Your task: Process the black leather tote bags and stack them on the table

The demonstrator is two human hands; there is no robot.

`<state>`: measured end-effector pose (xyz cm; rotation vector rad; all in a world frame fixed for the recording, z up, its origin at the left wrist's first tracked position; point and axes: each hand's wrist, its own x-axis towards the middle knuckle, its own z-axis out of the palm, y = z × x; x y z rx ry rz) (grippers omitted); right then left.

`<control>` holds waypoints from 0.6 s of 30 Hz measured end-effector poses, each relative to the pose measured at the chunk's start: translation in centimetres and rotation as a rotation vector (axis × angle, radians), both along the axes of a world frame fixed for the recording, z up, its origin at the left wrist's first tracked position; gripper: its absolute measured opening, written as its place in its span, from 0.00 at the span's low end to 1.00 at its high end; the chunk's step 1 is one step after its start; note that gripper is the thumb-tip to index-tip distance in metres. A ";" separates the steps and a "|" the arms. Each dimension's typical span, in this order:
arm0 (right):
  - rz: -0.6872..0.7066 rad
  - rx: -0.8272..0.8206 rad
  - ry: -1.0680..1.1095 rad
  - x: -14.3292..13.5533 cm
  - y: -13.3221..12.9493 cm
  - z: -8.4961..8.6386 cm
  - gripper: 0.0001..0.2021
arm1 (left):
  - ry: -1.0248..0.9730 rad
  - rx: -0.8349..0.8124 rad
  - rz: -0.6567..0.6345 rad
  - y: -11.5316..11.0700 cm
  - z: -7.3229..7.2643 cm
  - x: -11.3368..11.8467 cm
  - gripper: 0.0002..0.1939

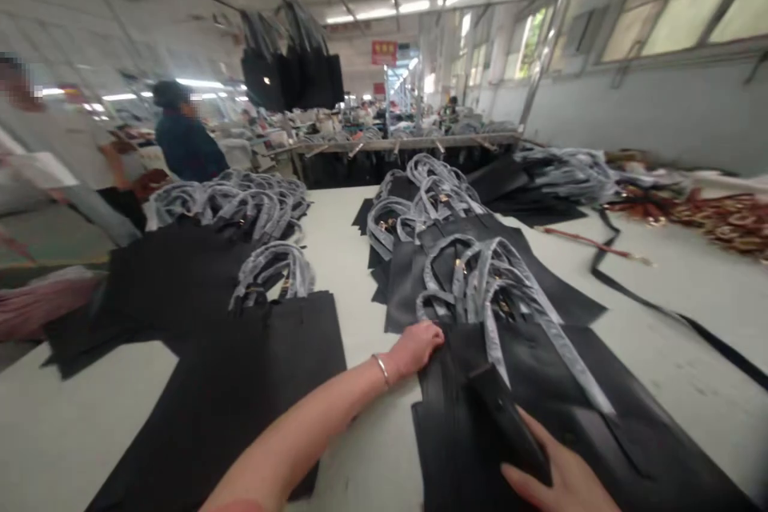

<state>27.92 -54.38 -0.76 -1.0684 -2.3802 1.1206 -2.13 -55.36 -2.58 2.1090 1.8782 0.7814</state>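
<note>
On the right-hand stack of flat black bag panels [570, 368], my left hand [420, 348] is closed at the upper left corner, its fingers curled over the edge of a panel. My right hand [558, 468] grips a black oblong object [510, 420] just above the same stack; its kind cannot be made out. Handles wrapped in clear film [504, 272] arch up from the stack's far edge, and one wrapped strap [576, 372] lies slanting across the top panel. Left of my forearm lies another stack of black bag panels [240, 392], also with wrapped handles [276, 268].
More black panels with wrapped handles [234, 204] cover the pale table [336, 240] farther back. Brown straps [720, 216] are heaped at right, near a long black strap [672, 312]. Black bags [294, 76] hang from an overhead rail. A person [186, 136] stands at left.
</note>
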 end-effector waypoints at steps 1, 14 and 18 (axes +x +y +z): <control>-0.021 -0.071 -0.006 0.3 -0.3 0.6 0.32 | -0.045 -0.006 0.051 0.0 -0.3 -0.2 0.14; -0.103 -0.158 -0.055 -1.1 -1.0 2.8 0.37 | -0.044 -0.089 0.076 -0.7 1.1 0.9 0.07; -0.082 -0.148 0.047 -0.8 -1.1 2.8 0.38 | -0.079 -0.034 0.339 -0.2 1.3 1.0 0.13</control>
